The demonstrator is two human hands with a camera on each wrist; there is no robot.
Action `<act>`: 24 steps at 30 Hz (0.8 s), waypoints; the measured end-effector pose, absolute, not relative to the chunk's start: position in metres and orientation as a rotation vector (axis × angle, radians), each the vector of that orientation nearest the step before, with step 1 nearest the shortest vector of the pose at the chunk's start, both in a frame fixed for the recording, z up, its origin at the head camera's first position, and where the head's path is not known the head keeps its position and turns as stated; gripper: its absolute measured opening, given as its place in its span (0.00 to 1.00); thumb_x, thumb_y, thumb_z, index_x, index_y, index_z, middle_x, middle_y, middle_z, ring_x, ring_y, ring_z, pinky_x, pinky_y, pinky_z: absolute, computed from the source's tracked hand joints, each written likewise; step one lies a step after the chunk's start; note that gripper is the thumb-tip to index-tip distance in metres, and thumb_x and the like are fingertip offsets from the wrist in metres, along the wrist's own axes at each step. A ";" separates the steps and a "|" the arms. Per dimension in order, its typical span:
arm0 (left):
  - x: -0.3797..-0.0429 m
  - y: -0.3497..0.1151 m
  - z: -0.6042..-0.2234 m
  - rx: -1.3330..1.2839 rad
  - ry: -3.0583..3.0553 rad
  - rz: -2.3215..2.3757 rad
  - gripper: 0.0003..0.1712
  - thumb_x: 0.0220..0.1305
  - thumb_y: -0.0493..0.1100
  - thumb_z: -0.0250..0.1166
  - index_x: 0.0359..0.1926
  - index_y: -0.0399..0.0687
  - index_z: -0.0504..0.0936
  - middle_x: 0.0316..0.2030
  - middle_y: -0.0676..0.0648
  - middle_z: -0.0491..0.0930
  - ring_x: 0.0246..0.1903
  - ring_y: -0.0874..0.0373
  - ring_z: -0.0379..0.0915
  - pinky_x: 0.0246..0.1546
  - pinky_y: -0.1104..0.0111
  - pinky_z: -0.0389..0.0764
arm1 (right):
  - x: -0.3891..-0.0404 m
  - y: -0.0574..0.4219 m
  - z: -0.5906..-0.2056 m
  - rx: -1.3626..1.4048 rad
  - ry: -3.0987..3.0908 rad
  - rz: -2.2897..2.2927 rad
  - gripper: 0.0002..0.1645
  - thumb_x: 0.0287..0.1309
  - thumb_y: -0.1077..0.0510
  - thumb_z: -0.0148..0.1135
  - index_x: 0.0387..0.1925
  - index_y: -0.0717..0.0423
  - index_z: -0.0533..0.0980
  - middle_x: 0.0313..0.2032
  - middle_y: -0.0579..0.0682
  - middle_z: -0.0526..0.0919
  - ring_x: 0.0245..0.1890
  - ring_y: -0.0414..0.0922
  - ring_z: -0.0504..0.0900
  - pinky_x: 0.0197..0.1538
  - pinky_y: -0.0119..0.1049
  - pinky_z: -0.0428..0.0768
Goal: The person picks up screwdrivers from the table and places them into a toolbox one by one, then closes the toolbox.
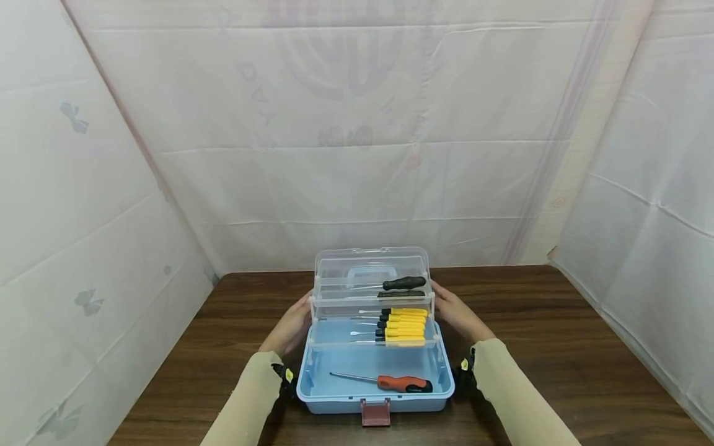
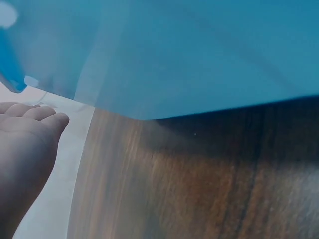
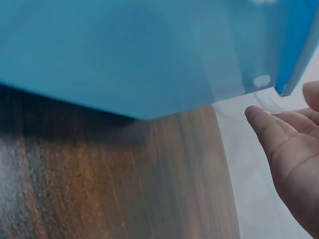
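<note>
A toolbox with a light blue base (image 1: pixel 320 406) stands unfolded, its clear lid (image 1: pixel 329 255) raised at the back and two clear trays stepped below it. An orange-and-black screwdriver (image 1: pixel 398 383) lies in the base. Several yellow-and-black screwdrivers (image 1: pixel 406 325) fill the lower tray; a black-handled screwdriver (image 1: pixel 404 283) and a dark flat item (image 1: pixel 400 294) are higher up. My left hand (image 1: pixel 291 328) is at the box's left rear side, my right hand (image 1: pixel 458 314) at its right rear side. Both wrist views show extended, slightly bent fingers near the raised parts; whether they touch is unclear.
The toolbox sits on a dark wood-grain table (image 1: pixel 535 347). Whitish sheets (image 1: pixel 357 186) hang behind it and at both sides. A maroon latch (image 1: pixel 376 414) hangs down from the front of the base.
</note>
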State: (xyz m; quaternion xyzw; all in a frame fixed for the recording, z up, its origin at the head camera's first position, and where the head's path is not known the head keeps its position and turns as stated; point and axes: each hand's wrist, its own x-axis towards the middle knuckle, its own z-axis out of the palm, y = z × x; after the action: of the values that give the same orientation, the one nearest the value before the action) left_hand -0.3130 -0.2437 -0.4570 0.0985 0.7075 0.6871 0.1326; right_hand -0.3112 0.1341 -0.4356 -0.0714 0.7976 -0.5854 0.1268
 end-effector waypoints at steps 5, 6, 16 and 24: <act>-0.312 -0.243 -0.455 0.269 2.029 2.018 0.30 0.78 0.55 0.36 0.75 0.54 0.50 0.75 0.47 0.49 0.75 0.47 0.40 0.73 0.47 0.43 | -0.310 0.136 -0.432 -0.192 2.267 -1.744 0.38 0.72 0.37 0.39 0.76 0.40 0.45 0.74 0.53 0.53 0.71 0.56 0.61 0.69 0.56 0.64; -0.313 -0.243 -0.454 0.272 2.018 2.026 0.29 0.78 0.54 0.35 0.75 0.53 0.50 0.75 0.47 0.49 0.75 0.47 0.40 0.73 0.47 0.43 | -0.309 0.136 -0.431 -0.186 2.263 -1.749 0.37 0.72 0.37 0.39 0.76 0.40 0.45 0.74 0.52 0.54 0.71 0.56 0.61 0.69 0.56 0.64; -0.309 -0.243 -0.446 0.273 1.964 2.070 0.29 0.79 0.52 0.33 0.75 0.52 0.49 0.75 0.46 0.47 0.76 0.48 0.38 0.74 0.49 0.42 | -0.307 0.137 -0.423 -0.288 2.176 -1.806 0.34 0.75 0.41 0.30 0.76 0.45 0.42 0.76 0.53 0.47 0.75 0.56 0.50 0.71 0.57 0.57; -0.307 -0.247 -0.440 0.313 1.938 2.079 0.30 0.79 0.53 0.30 0.76 0.50 0.45 0.76 0.44 0.44 0.76 0.46 0.35 0.73 0.48 0.40 | -0.309 0.140 -0.420 -0.340 2.106 -1.846 0.34 0.76 0.43 0.26 0.76 0.48 0.39 0.76 0.55 0.45 0.75 0.57 0.47 0.73 0.57 0.53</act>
State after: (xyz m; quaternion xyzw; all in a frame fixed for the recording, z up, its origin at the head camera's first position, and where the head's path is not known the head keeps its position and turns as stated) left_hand -0.3071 -0.2466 -0.4403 0.1084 0.6712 0.7197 0.1407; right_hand -0.3085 0.1402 -0.4196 -0.1191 0.7370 -0.6459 0.1596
